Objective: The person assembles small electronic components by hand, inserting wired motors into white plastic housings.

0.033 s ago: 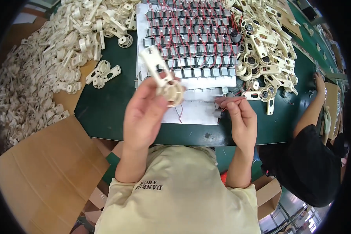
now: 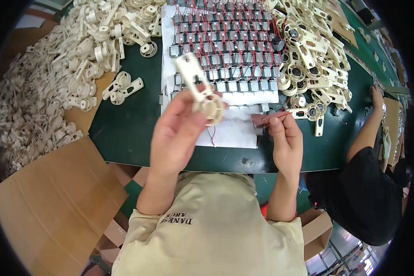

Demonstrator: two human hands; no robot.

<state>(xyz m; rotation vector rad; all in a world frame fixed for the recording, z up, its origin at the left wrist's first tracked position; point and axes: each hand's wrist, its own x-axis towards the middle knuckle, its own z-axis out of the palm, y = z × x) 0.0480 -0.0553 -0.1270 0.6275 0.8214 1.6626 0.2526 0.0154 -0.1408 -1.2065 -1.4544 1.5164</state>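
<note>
My left hand point(image 2: 172, 135) is closed on a cream plastic housing point(image 2: 211, 109), with the thumb along its round end. The flat slotted arm of this part points up and away to the left. To its right, my right hand point(image 2: 286, 135) pinches a thin red wire point(image 2: 283, 114) between thumb and fingers. A small dark, blurred piece hangs below those fingertips; its shape is hard to make out. Beyond both hands, rows of small metal motors point(image 2: 244, 59) with red wires stand on a white sheet point(image 2: 230, 138).
Cream housings point(image 2: 101, 37) lie heaped at the left, and others point(image 2: 310, 60) with dark centres at the right. Three loose ones point(image 2: 120, 86) sit on the green table point(image 2: 138, 142). A cardboard flap point(image 2: 55, 202) rises at lower left. Another person's arm point(image 2: 365, 129) reaches in from the right.
My left hand has shifted slightly right with the cream housing, toward the right hand. My right hand stays nearly in place, still pinching the wire; the dark piece below it has blurred.
</note>
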